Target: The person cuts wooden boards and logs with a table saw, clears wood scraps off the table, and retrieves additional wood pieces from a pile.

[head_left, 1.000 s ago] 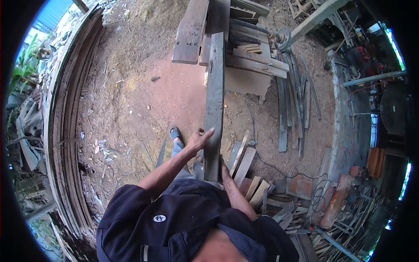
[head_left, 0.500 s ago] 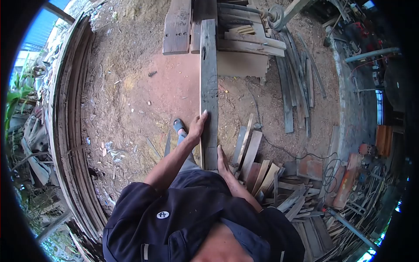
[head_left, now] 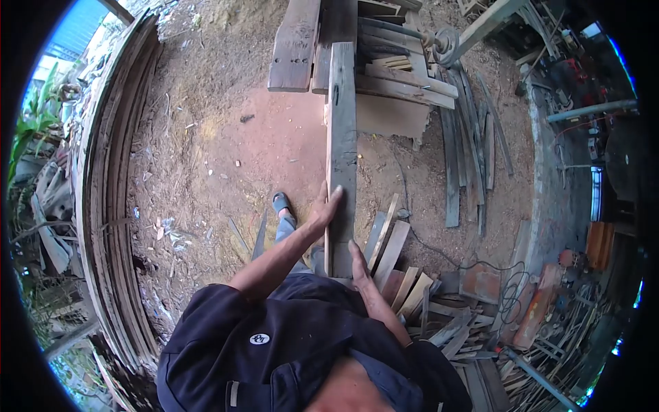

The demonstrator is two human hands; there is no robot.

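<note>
A long weathered grey plank (head_left: 343,144) stretches away from my waist, its far end over the wooden boards of a workbench (head_left: 293,58). My left hand (head_left: 325,209) grips the plank's left edge, thumb on the top face and the other fingers hidden at the side. Near the plank's close end, my right hand (head_left: 359,263) lies against the right edge with its thumb or fingertips pointing up; its fingers underneath are hidden.
Long boards (head_left: 110,178) are stacked at the left. Loose planks (head_left: 453,165) lie on the ground right of the bench. Offcuts (head_left: 412,292) and a cable (head_left: 439,255) are near my right side. A sandalled foot (head_left: 281,202) shows below the bench.
The view has shifted and the plank has turned slightly, its top face now more visible than a second ago. Both hands remain at its edges.
</note>
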